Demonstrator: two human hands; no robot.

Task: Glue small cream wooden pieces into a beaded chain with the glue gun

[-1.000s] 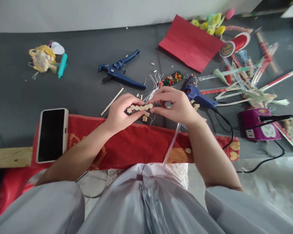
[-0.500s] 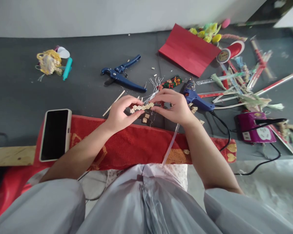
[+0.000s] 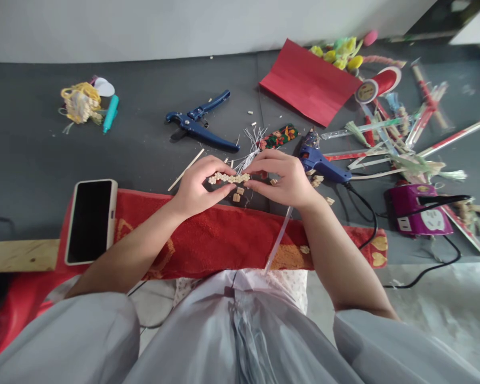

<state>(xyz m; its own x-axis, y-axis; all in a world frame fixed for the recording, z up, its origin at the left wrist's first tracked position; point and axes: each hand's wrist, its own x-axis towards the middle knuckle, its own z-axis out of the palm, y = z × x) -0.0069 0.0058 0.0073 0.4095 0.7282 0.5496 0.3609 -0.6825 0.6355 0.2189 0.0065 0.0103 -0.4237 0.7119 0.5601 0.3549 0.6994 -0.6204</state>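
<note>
Between my two hands is a narrow, bumpy cream-coloured strip, made up of small round pieces set side by side. My left hand pinches its left part between thumb and fingers. The right end is gripped by the thumb and fingertips of my right hand. Just below the strip, small tan wooden-looking blocks lie on the dark table. A bundle of thin white strands spreads out behind my hands, and a thin pale stick lies beyond my left hand.
A blue cutter lies behind my hands. To the right are a blue glue gun, its black cord and a purple power socket. A phone rests on a red towel. Red paper lies at the back.
The strip has shifted slightly left and now lies more level between my fingers. Both hands keep nearly the same place and grip.
</note>
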